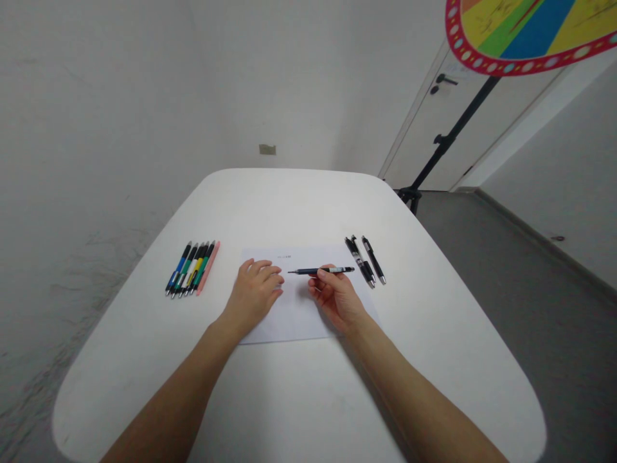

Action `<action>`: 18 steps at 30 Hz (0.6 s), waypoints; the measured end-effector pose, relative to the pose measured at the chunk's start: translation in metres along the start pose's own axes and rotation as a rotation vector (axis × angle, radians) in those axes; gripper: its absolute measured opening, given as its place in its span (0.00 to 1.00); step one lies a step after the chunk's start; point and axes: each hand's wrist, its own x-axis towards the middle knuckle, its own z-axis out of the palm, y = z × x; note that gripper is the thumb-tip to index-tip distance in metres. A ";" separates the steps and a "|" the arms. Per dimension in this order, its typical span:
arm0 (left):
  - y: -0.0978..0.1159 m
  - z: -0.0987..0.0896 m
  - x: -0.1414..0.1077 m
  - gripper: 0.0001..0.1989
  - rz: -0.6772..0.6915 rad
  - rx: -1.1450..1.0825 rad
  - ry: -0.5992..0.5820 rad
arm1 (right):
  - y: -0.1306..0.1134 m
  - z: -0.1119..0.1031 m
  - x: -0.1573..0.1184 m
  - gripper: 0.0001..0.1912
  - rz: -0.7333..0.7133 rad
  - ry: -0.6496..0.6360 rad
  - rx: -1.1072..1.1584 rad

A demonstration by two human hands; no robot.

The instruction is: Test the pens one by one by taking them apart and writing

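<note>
A white sheet of paper with small dark marks near its top lies on the white table. My left hand rests on the sheet's left part, fingers apart and holding nothing. Over the right part of the paper, my right hand grips a dark pen between thumb and fingers; its thin tip points left toward my left hand. Right of the sheet lie three black pens. A row of several colored pens sits to the left, with a pink one at its right end.
The table has rounded corners and stands near a grey wall. A multicolored wheel on a black stand is beyond the table at the upper right, before a white door.
</note>
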 end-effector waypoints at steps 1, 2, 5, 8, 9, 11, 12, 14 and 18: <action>0.002 -0.001 0.000 0.07 0.040 0.032 -0.002 | 0.000 0.000 0.000 0.16 0.001 -0.003 0.002; 0.004 -0.001 0.001 0.07 0.075 0.061 -0.006 | 0.000 0.000 0.000 0.16 0.000 -0.005 0.006; 0.009 -0.002 0.002 0.07 0.129 0.091 -0.016 | 0.000 0.000 0.001 0.16 -0.004 -0.010 0.023; 0.009 -0.001 0.003 0.06 0.116 0.048 -0.021 | 0.000 0.000 0.001 0.17 -0.003 -0.002 0.027; 0.009 0.000 0.003 0.06 0.104 0.029 -0.023 | 0.000 0.000 0.001 0.17 -0.002 0.001 0.024; 0.007 0.002 0.003 0.06 0.072 -0.017 -0.025 | 0.000 0.001 0.001 0.17 -0.003 0.003 0.019; 0.006 0.003 0.003 0.05 0.053 -0.045 -0.022 | -0.001 0.001 0.000 0.17 -0.004 0.004 0.017; 0.004 0.004 0.003 0.05 0.014 -0.112 -0.010 | -0.001 0.001 0.000 0.17 -0.007 0.003 0.015; 0.002 -0.001 0.003 0.03 -0.103 -0.307 0.057 | -0.001 0.002 0.000 0.17 -0.004 0.001 0.015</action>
